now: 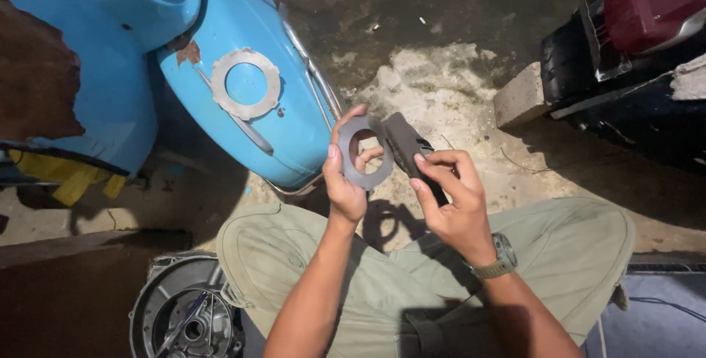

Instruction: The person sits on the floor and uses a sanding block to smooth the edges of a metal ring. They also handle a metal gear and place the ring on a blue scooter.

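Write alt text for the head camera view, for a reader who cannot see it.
A person's left hand holds up a flat grey metal ring while the right hand holds a dark folded piece against it. A second ring lies on a blue scooter panel; a round metal housing sits below.

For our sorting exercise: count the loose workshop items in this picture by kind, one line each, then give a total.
Flat metal rings: 2, one in the left hand at, one on the blue scooter panel
Dark folded sheet in the right hand: 1
Round engine cover: 1
Brick: 1
Total: 5
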